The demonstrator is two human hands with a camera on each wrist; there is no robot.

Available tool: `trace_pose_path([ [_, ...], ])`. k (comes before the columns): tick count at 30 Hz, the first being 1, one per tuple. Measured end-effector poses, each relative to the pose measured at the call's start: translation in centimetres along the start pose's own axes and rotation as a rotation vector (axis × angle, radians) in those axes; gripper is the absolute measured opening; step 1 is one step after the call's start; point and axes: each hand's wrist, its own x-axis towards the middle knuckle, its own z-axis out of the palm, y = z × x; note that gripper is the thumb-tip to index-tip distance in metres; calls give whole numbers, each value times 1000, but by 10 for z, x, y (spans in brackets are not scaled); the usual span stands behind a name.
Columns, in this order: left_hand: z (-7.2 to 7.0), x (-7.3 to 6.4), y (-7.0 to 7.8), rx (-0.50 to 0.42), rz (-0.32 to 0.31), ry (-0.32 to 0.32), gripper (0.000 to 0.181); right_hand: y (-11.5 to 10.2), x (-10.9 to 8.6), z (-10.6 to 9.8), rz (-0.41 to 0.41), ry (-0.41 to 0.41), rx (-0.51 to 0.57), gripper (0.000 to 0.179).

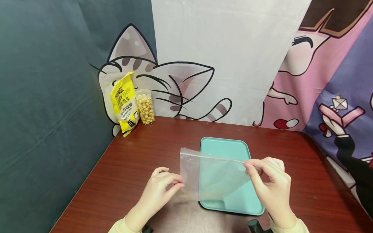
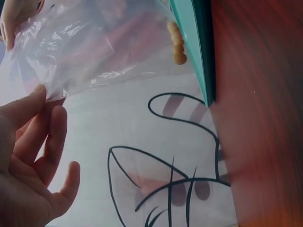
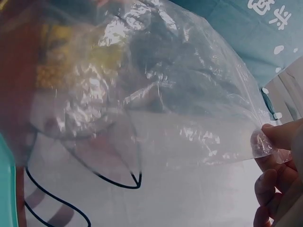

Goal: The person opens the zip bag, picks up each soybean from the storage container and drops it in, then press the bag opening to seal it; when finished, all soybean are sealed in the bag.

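Note:
A clear zip bag (image 1: pixel 189 168) is held up in front of me, its zip strip along the top, partly over a teal tray (image 1: pixel 225 147). With thumb and fingertips my left hand (image 1: pixel 157 192) pinches the bag's left edge. My right hand (image 1: pixel 275 184) pinches its upper right corner between thumb and forefinger. A few small yellowish pieces (image 2: pixel 177 45) show by the bag's lower edge in the left wrist view; whether all lie inside I cannot tell. Through the film (image 3: pixel 189 94), the right wrist view shows blurred yellow shapes behind.
At the back left of the brown table (image 1: pixel 163 145) a yellow snack bag (image 1: pixel 125 103) leans on the printed cloth wall (image 1: pixel 186 32). Beside it stands a clear tub of popcorn-like pieces (image 1: pixel 145 108). More cloth (image 1: pixel 43 97) hangs along the left side.

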Motion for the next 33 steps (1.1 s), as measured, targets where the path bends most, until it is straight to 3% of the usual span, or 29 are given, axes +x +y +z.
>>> trace_pose_path([
  [6, -8, -2, -3, 5, -69, 44, 18, 1, 3, -3, -3, 16, -24, 28],
  [12, -10, -3, -6, -28, -139, -24, 17, 3, 1, -5, -2, -21, -20, 22],
  [15, -11, -4, -5, 5, -165, -59, 15, 4, -2, -4, 0, -54, 3, 16],
  [17, -13, -3, -4, 32, -167, -46, 20, 5, -3, -2, -9, -73, 15, 13],
  [20, -17, 3, -2, 19, -172, 27, 34, 6, -4, 2, -40, -96, 26, 12],
  [23, -23, 12, 2, -70, -151, 146, 38, 4, -3, 7, -79, -121, 31, 11],
  [29, -30, 28, 13, -189, -63, 447, 21, -2, 1, 16, -136, -152, 95, 3],
  [33, -39, 33, 16, -222, -80, 516, 13, -4, 1, 21, -161, -166, 114, 14],
])
